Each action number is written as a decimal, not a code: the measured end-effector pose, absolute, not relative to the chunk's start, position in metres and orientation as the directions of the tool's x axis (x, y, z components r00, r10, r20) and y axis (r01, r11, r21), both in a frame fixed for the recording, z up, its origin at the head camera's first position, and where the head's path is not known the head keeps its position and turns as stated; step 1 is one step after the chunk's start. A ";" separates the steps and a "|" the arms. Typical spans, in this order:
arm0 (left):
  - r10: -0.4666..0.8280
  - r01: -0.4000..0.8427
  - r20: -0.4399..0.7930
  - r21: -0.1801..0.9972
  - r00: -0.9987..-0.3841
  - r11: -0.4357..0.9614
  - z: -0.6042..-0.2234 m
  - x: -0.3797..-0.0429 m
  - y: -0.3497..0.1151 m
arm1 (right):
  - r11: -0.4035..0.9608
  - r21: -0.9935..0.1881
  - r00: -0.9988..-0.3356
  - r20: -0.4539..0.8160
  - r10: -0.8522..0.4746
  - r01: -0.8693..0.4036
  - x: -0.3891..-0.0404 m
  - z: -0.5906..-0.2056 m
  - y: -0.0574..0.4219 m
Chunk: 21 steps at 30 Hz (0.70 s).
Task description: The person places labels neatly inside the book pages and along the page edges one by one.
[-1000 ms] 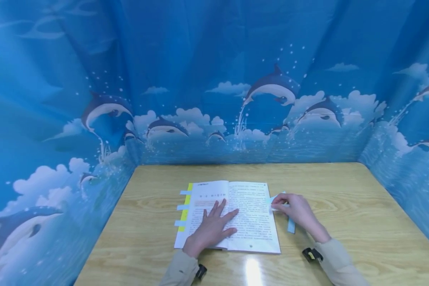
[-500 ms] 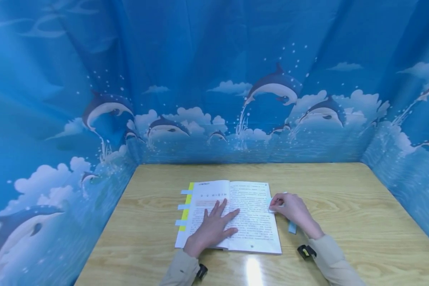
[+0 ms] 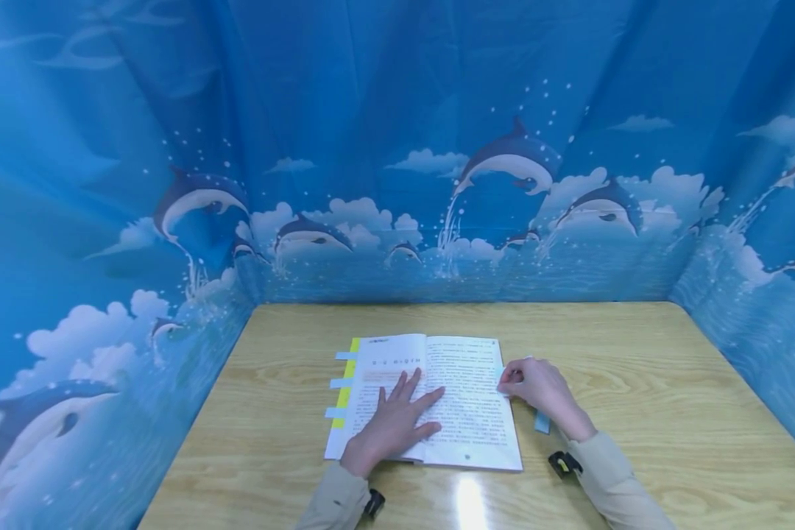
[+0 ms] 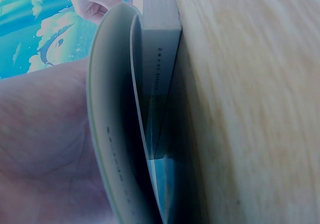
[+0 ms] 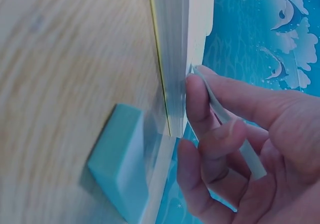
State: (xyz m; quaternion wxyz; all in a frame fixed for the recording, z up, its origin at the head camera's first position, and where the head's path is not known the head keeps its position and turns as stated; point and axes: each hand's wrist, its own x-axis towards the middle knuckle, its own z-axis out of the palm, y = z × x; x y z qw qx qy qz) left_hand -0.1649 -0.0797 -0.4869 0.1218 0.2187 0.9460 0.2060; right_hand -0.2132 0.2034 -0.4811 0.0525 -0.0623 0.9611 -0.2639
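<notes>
An open book (image 3: 467, 412) with printed pages lies on the table. My left hand (image 3: 391, 427) rests on it with fingers spread, across the left page and the centre fold. At the right page's outer edge, my right hand (image 3: 536, 386) pinches a pale blue sticky strip (image 5: 252, 159) between thumb and fingertips. The strip's upper end meets the page edge in the right wrist view, and its tail hangs toward the palm. A thick light blue sticky-note pad (image 5: 117, 159) stands on the table below that hand; the hand partly hides it in the head view.
Several pale blue tabs, one a sticky tab (image 3: 340, 383), stick out past the book's left edge over a yellow strip (image 3: 351, 366). The wooden table (image 3: 636, 383) ends at a blue dolphin-print curtain (image 3: 371, 147) behind and at both sides.
My right hand has shifted slightly left to the page edge, bringing the sticky strip with it, and less of the strip shows. The left hand stays put.
</notes>
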 end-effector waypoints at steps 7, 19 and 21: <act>0.464 0.362 -0.147 0.441 -0.874 0.821 -0.489 -0.166 -0.080 | 0.855 -0.515 -0.987 -0.100 -0.124 -0.055 -0.212 -0.479 0.202; 0.456 0.364 -0.142 0.420 -0.878 0.831 -0.491 -0.168 -0.079 | 0.874 -0.482 -0.984 -0.118 -0.130 -0.057 -0.214 -0.478 0.201; 0.457 0.365 -0.141 0.419 -0.878 0.831 -0.491 -0.168 -0.079 | 0.884 -0.461 -0.984 -0.111 -0.141 -0.074 -0.214 -0.477 0.202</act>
